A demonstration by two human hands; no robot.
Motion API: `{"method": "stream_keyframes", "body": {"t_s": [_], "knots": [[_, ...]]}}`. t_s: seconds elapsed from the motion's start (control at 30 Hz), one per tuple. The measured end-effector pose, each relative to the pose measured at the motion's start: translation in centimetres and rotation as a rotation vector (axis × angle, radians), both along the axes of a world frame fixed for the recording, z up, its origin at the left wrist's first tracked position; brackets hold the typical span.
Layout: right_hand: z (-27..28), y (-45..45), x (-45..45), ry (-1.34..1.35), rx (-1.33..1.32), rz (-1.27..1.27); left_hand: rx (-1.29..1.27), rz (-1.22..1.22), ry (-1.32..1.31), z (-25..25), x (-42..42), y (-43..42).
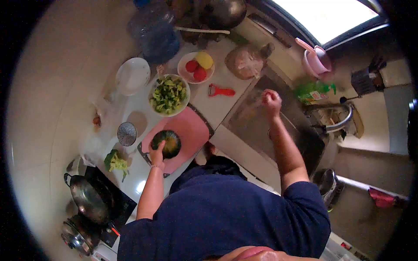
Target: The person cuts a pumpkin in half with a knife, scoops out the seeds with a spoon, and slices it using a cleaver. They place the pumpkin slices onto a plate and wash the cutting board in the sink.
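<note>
Cupping the round squash (172,141) on the board (193,130), the left hand (157,155) has its near-left side! Well off rightward, the right hand (271,101) is bunched over the sink (248,112), nothing visible in it.

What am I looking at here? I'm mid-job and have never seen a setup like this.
There's no machine: these are a person's own two bare hands. The single picture comes from a camera worn on their head, looking forward and down, so their dark blue shirt fills the bottom and their left hand appears on your left.

The left hand holds a dark green squash on a pink cutting board. The right hand is above the sink, fingers curled; I can't make out anything in it.

Also on the counter are a bowl of chopped greens, a red peeler and a broccoli piece.
</note>
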State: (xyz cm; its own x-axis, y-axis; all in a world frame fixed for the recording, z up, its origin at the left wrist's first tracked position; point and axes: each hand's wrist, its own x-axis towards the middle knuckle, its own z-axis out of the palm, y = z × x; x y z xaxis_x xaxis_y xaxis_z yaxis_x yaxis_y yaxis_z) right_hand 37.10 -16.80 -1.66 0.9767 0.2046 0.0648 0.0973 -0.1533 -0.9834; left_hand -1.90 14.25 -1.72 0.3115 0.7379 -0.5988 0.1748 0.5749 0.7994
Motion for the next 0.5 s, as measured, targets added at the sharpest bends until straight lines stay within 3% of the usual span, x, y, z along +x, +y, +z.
{"method": "stream_keyframes", "body": {"t_s": [0.07,0.13,0.2,0.27,0.33,0.4,0.43,0.47,0.5], "knots": [[2.1,0.6,7.3,-0.331,-0.167,-0.112,0.234,-0.172,0.115,-4.0,-2.2,1.5],[3.9,1.8,14.4,-0.302,-0.353,-0.176,0.367,-0.295,0.22,-8.8,-5.1,2.7],[4.5,2.5,21.3,-0.654,-0.612,-0.136,0.339,-0.249,0.336,-6.1,-4.6,1.6],[4.5,3.8,26.9,-0.781,-0.754,-0.13,0.321,-0.219,0.41,-5.0,-4.6,0.9],[3.2,4.5,31.9,-0.679,-0.884,-0.125,0.374,-0.174,0.41,-4.0,-3.7,-0.3],[3.2,5.0,35.0,-0.608,-1.019,0.041,0.425,-0.138,0.49,-4.3,-3.7,-1.1],[4.2,5.8,36.0,-0.409,-1.17,0.17,0.462,-0.13,0.555,-4.4,-3.5,-1.6],[-0.2,4.5,40.1,-0.48,-1.031,0.117,0.494,-0.116,0.625,-4.3,-3.5,-2.0],[2.3,5.8,39.3,-0.292,-1.041,0.121,0.428,-0.077,0.556,-4.5,-3.6,-2.2]]}}
